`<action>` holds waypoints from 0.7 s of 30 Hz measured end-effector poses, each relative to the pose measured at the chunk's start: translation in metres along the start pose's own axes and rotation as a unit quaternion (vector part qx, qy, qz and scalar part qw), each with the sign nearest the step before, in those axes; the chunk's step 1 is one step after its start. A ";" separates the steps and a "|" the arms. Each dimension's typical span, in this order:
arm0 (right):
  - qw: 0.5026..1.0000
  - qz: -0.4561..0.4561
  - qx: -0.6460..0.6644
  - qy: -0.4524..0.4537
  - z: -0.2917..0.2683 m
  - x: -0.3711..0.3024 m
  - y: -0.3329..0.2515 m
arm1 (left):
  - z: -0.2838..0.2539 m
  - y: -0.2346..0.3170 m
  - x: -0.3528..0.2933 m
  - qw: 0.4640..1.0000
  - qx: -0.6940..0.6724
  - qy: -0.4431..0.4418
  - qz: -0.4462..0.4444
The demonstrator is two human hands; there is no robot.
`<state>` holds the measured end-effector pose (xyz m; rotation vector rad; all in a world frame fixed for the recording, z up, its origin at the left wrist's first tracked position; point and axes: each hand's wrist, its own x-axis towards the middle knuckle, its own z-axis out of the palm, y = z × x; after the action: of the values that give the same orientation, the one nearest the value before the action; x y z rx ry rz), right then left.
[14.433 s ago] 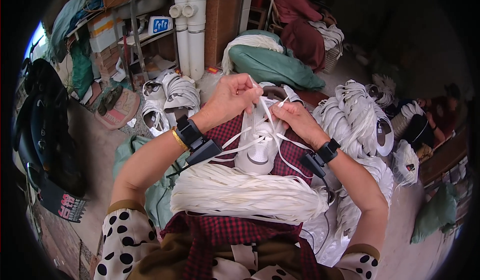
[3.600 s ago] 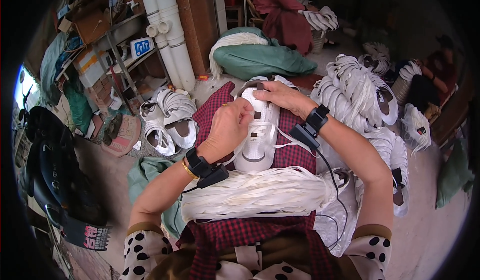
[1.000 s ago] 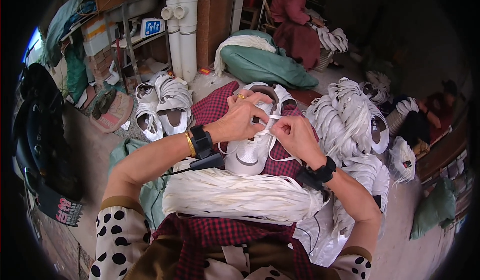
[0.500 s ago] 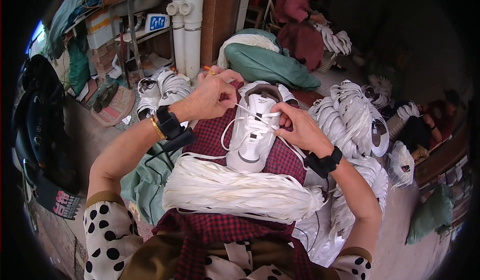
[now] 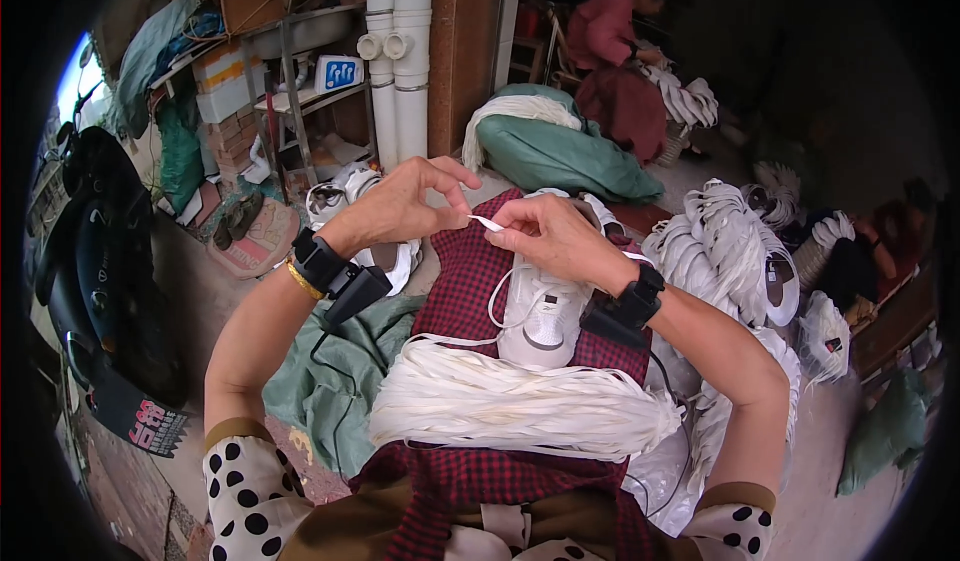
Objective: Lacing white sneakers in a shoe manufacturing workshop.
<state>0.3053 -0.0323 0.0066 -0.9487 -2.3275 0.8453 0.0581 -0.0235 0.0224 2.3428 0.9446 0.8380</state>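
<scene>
A white sneaker (image 5: 541, 333) rests toe toward me on the red-and-black checked cloth over my lap, laces partly threaded and looping at its left. Above its far left side, a short stretch of white shoelace (image 5: 487, 224) runs between my hands. My right hand (image 5: 562, 241) pinches it between thumb and fingers and hides much of the shoe's upper part. At the lace's other end, my left hand (image 5: 412, 201) closes thumb and forefinger on the tip. Across my lap, nearer me, lies a thick bundle of white laces (image 5: 520, 401).
More white shoes (image 5: 352, 193) stand beyond my left forearm. Stacked white shoes and laces (image 5: 715, 241) fill the right side. A green sack (image 5: 565, 151) lies ahead, near a seated person in pink (image 5: 605, 36). Dark scooter (image 5: 100, 261) at far left; white pipes (image 5: 412, 61) behind.
My right hand has left the shoe's lacing and moved up and left to meet my left hand, with a lace end now between them. The view has shifted slightly.
</scene>
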 end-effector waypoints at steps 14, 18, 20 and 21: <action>0.957 0.142 0.147 0.205 -0.023 -0.094 0.038 | 0.098 -0.016 0.083 0.999 0.005 -0.044 0.014; 0.973 0.096 0.068 0.200 -0.009 -0.090 0.047 | 0.096 -0.016 0.089 0.995 0.025 -0.094 -0.035; 0.977 0.074 0.000 0.198 -0.007 -0.086 0.044 | 0.096 -0.017 0.092 0.992 0.007 -0.111 -0.052; 0.978 0.073 0.002 0.197 -0.005 -0.085 0.046 | 0.096 -0.020 0.094 0.992 0.007 -0.119 -0.030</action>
<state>0.3830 -0.0672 -0.0382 -1.1791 -1.9347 0.6451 0.1696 0.0397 -0.0229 2.3493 0.9159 0.5144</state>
